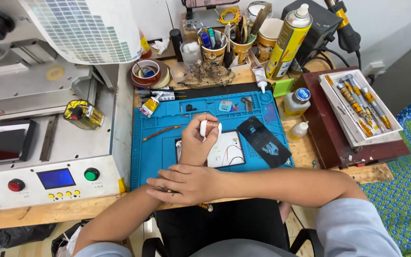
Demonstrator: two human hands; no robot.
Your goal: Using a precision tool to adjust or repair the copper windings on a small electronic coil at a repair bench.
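Cluttered bench, blue mat (162,143) central. Your left hand (197,143) pinches a small white tube (210,128) above the mat's middle: light, soft, hold its body. Right hand (186,183) rests at the mat's near edge, closed on nothing.

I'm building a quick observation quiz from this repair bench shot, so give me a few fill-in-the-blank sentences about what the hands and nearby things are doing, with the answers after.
1. The left hand holds a small white tube above a work mat coloured ____.
2. The right hand rests across the left ____.
3. The set of screwdrivers lies in a tray coloured ____.
4. The spray can behind the mat is mostly ____.

Missing words: blue; forearm; white; yellow
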